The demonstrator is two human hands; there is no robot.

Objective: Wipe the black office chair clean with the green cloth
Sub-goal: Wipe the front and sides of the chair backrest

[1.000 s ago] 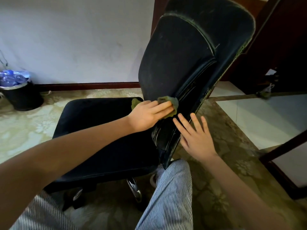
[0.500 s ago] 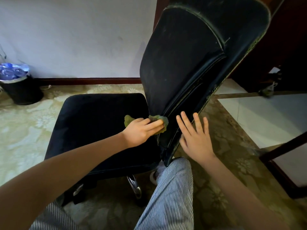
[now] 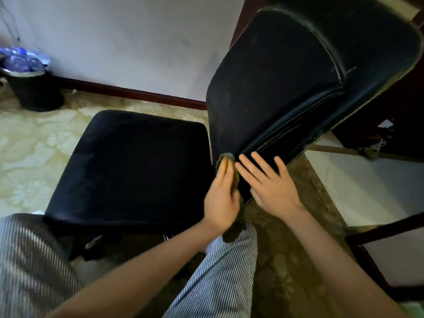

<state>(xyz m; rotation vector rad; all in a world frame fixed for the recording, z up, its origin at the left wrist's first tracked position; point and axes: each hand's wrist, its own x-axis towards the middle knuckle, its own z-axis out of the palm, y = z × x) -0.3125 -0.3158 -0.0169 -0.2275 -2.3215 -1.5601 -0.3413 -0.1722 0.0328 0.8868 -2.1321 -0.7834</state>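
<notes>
**Head view: cloth pressed to the backrest's bottom corner**

The left hand holds the green cloth, its grip closed over it and pressing it to the black office chair. The backrest rises tilted above the grip, dust-speckled, its edge piping worn pale. Just right of the grip, the right hand lies flat on the backrest, fingers spread.

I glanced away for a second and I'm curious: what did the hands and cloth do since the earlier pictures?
The left hand slid the green cloth down the backrest edge to its bottom corner; the cloth's end now hangs below the hand. The right hand stayed flat on the backrest's rear, fingers spread.
</notes>
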